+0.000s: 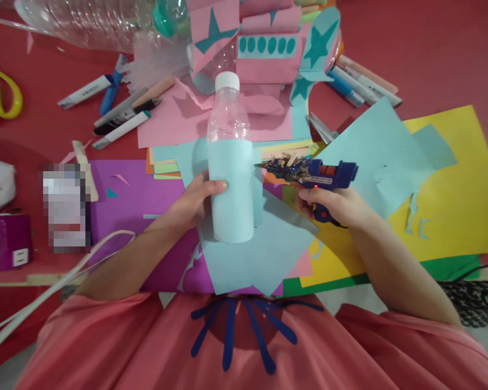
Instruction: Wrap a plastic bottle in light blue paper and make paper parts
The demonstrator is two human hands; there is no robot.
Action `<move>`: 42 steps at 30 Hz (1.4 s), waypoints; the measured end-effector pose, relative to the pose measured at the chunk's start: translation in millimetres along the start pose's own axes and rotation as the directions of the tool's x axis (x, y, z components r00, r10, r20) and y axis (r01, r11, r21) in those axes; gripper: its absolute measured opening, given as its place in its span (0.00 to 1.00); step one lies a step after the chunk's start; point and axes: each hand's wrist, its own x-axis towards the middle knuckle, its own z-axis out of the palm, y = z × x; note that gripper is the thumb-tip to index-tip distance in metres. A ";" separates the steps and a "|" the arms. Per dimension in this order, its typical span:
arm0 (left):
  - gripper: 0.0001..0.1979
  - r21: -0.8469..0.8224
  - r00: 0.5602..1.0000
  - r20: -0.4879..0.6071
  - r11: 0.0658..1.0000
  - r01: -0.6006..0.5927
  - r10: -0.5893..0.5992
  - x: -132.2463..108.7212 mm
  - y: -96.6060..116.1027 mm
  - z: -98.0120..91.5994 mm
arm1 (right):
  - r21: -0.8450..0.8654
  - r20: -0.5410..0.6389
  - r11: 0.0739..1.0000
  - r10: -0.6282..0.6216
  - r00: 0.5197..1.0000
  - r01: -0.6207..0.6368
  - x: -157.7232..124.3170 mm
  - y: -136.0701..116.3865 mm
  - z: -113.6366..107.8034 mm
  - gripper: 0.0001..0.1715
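No readable text — glue gun label [321, 180] too blurred

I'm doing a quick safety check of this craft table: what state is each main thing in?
Bottle: white cap on, left hand holding it.
Light blue paper: wrapped around the bottle's body.
Glue gun: red light lit, gripped by right hand.
Large clear bottle: lying on its side.
Yellow-handled scissors: partly out of frame; cannot tell if open.
Yellow sheet: spread out, cut scraps on top.
Markers: lying on their sides.

Two hands [198, 197] [344, 205], one glue gun [323, 174], one white-capped bottle [232, 189], six teal ovals [261, 44]
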 end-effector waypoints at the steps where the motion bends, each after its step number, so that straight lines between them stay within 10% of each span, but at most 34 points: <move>1: 0.19 -0.003 1.000 -0.019 1.000 -0.006 0.006 0.0 0.5 0.3 | -0.017 0.024 1.000 0.020 1.000 -0.020 -0.2 -0.5 -1.7 0.14; 6: 0.18 -0.026 0.992 -0.110 0.998 -0.065 0.061 2.4 4.1 0.5 | -0.028 0.149 0.998 -0.044 0.988 0.049 -5.1 -6.3 -11.1 0.13; 13: 0.17 -0.048 0.973 -0.208 0.993 -0.112 0.100 5.0 8.9 2.6 | -0.307 -0.170 0.922 -0.295 0.940 0.234 -15.3 -8.4 -17.2 0.11; 18: 0.18 -0.052 0.969 -0.226 0.992 -0.114 0.100 3.3 11.3 3.1 | -0.772 -0.044 0.550 -0.544 0.838 0.317 -13.4 -0.5 -15.3 0.09; 23: 0.16 -0.057 0.945 -0.292 0.984 -0.171 0.147 4.1 11.2 -1.5 | -0.885 0.105 0.273 -0.672 0.733 0.377 -3.6 17.1 -11.1 0.08; 33: 0.15 -0.016 0.952 -0.266 0.987 -0.160 0.150 2.6 11.6 1.9 | -0.907 0.043 0.244 -0.759 0.650 0.344 -15.9 10.6 -11.5 0.15; 38: 0.16 -0.010 0.958 -0.255 0.990 -0.138 0.131 0.6 9.9 4.6 | -0.784 0.101 0.326 -0.774 0.626 0.529 -10.7 -2.7 18.6 0.14; 42: 0.17 -0.009 0.973 -0.188 0.990 -0.141 0.137 -2.0 9.9 7.9 | -0.739 0.181 0.332 -0.742 0.646 0.587 0.2 -6.6 52.9 0.34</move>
